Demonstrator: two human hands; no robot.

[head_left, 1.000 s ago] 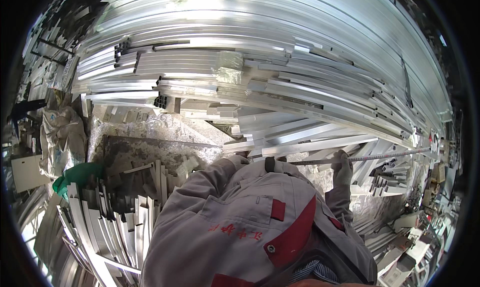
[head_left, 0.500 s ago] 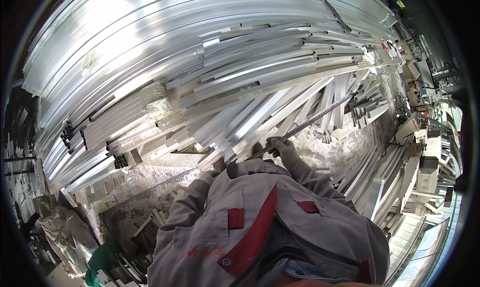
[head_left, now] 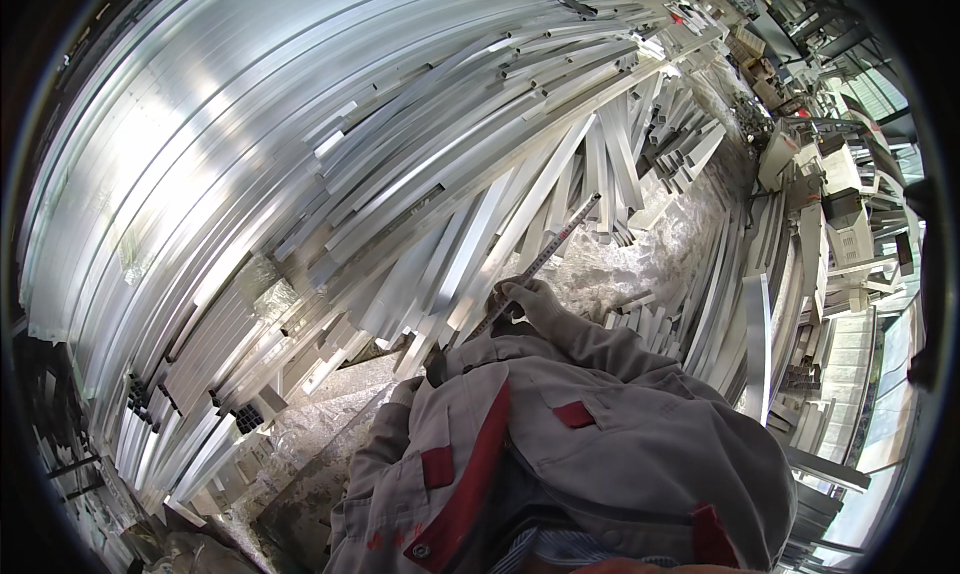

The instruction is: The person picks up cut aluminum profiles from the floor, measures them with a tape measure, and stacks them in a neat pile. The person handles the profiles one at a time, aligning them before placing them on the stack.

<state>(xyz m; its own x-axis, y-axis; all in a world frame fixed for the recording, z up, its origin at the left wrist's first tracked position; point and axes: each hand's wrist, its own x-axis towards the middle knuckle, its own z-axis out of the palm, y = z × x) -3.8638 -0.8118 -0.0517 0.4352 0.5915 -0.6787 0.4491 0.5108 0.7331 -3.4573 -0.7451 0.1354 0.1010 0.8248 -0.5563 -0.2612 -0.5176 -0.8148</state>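
A tape measure blade point(head_left: 553, 246), pale with dark and red marks, slants up and right in front of my body. My right hand point(head_left: 532, 300), which looks gloved, is closed around it near its lower end. The blade's far tip stands over the ends of loose aluminium profiles point(head_left: 545, 187). Where its lower end goes, and any tape case, is hidden by my grey jacket and hand. My left hand point(head_left: 408, 390) is low against the jacket's left side. Its fingers are hidden, so whether it holds anything does not show.
Long aluminium profiles point(head_left: 230, 104) fill the left and far side in stacked layers. A plastic-wrapped bundle point(head_left: 273, 291) is among them. More profile strips point(head_left: 727, 304) lie on the right, beside grey boxes point(head_left: 838, 209). Crumpled clear film point(head_left: 625, 264) covers part of the floor.
The view has turned to the right, and the surroundings have shifted left and tilted. The blade beyond my right hand looks shorter than before. My right hand still grips it.
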